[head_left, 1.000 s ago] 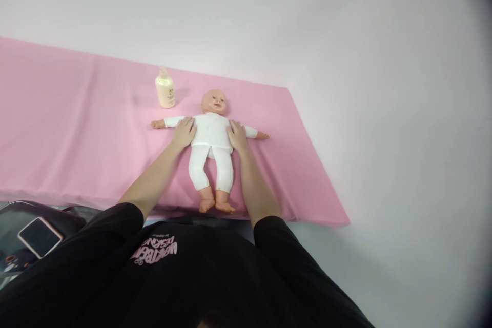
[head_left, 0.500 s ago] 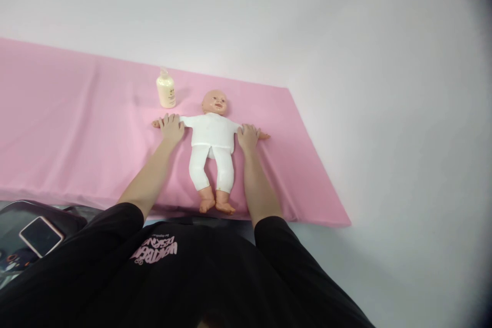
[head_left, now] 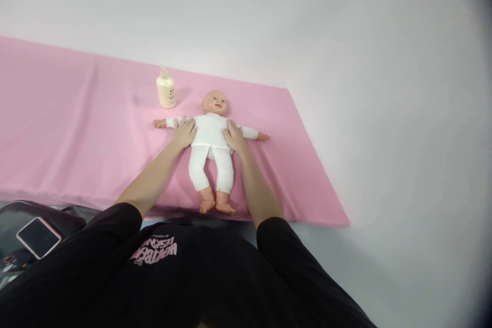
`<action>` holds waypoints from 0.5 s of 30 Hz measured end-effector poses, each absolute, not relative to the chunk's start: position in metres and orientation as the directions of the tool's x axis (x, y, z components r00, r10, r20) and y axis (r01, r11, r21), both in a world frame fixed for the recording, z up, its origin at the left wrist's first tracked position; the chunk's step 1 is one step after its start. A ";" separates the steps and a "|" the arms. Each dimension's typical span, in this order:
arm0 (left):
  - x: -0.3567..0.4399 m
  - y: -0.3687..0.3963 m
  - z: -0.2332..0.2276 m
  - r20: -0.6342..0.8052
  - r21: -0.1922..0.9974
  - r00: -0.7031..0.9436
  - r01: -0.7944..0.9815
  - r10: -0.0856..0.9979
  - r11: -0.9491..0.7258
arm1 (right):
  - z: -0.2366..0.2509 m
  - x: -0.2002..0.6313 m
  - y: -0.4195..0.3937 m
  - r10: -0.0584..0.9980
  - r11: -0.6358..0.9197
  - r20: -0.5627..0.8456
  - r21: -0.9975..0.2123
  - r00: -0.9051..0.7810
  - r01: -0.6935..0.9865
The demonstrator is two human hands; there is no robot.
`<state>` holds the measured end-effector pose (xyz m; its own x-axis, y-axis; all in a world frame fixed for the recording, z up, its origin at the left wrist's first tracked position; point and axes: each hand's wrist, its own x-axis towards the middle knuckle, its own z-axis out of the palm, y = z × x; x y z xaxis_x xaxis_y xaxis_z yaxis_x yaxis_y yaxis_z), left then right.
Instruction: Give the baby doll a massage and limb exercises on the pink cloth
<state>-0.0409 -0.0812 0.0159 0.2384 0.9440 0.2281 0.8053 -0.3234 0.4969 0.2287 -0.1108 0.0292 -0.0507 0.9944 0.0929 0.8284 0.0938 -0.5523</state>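
Note:
A baby doll [head_left: 211, 136] in a white suit lies on its back on a pink mat [head_left: 77, 138], arms spread and feet toward me. My left hand [head_left: 184, 131] rests flat on the doll's shoulder and chest on the left side. On the other side of the chest my right hand [head_left: 234, 137] lies flat, fingers together. Neither hand grips anything. A cream lotion bottle [head_left: 165, 90] stands upright just beyond the doll's left-side arm.
The pink mat covers a white surface, whose bare part [head_left: 384, 138] lies to the right. A dark bag [head_left: 69, 215] with a phone [head_left: 38, 237] on it sits at the lower left, by the mat's near edge.
Both hands slid inward from the doll's outstretched arms back onto its chest. The doll and the bottle have stayed in place.

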 end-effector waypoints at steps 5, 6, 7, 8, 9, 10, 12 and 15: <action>-0.033 -0.084 0.015 0.196 0.483 0.305 0.797 0.932 -0.362 | 0.052 0.189 -0.141 0.941 0.327 0.076 -0.461 -0.330 0.825; -0.033 -0.084 0.015 0.198 0.480 0.309 0.797 0.930 -0.367 | 0.057 0.181 -0.149 0.916 0.382 0.065 -0.440 -0.396 0.813; -0.034 -0.084 0.015 0.196 0.477 0.315 0.797 0.929 -0.371 | 0.062 0.174 -0.158 0.890 0.429 0.049 -0.420 -0.453 0.799; -0.035 -0.084 0.015 0.193 0.475 0.320 0.797 0.928 -0.373 | 0.067 0.168 -0.167 0.864 0.471 0.033 -0.404 -0.502 0.784; -0.035 -0.084 0.015 0.189 0.473 0.325 0.797 0.927 -0.375 | 0.071 0.163 -0.177 0.836 0.512 0.020 -0.387 -0.548 0.767; -0.035 -0.084 0.015 0.187 0.471 0.327 0.798 0.927 -0.376 | 0.074 0.159 -0.187 0.814 0.542 0.008 -0.371 -0.581 0.754; -0.035 -0.084 0.017 0.182 0.471 0.323 0.801 0.929 -0.371 | 0.078 0.154 -0.205 0.779 0.587 -0.005 -0.344 -0.627 0.733; -0.034 -0.086 0.022 0.172 0.463 0.305 0.814 0.937 -0.351 | 0.079 0.153 -0.231 0.717 0.656 -0.015 -0.324 -0.697 0.682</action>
<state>-0.0344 -0.0861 0.0216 0.3054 0.9366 0.1721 0.8143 -0.3505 0.4626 0.1530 -0.2307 0.0792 -0.6972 0.7167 -0.0154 0.6816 0.6560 -0.3243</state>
